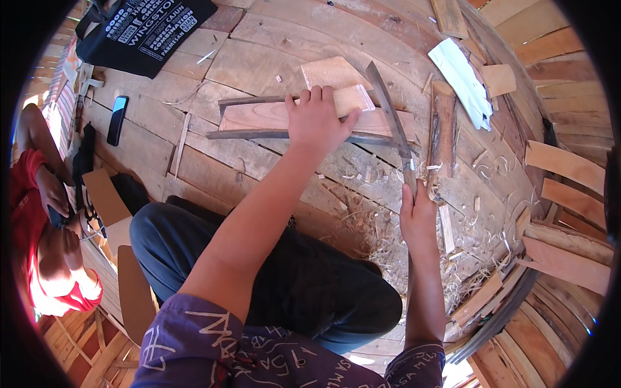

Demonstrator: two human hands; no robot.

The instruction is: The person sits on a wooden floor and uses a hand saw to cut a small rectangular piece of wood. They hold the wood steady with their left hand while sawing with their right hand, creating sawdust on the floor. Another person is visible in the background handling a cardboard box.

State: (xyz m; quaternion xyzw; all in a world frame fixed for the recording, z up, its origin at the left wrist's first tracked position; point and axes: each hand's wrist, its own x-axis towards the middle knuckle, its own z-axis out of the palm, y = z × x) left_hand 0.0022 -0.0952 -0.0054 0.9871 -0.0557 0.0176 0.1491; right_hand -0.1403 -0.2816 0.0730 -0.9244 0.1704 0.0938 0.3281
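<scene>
Where left grip clasps, pale block beneath, blade beside.

The left arm reaches from the near left toward the far middle, mostly straight, ending in the left hand, which is back-up with its fingers bent down in a grip and its thumb spread to the right. The right forearm points away from the near edge, and the right hand, nearer than the left, is closed, thumb on its left side.
</scene>
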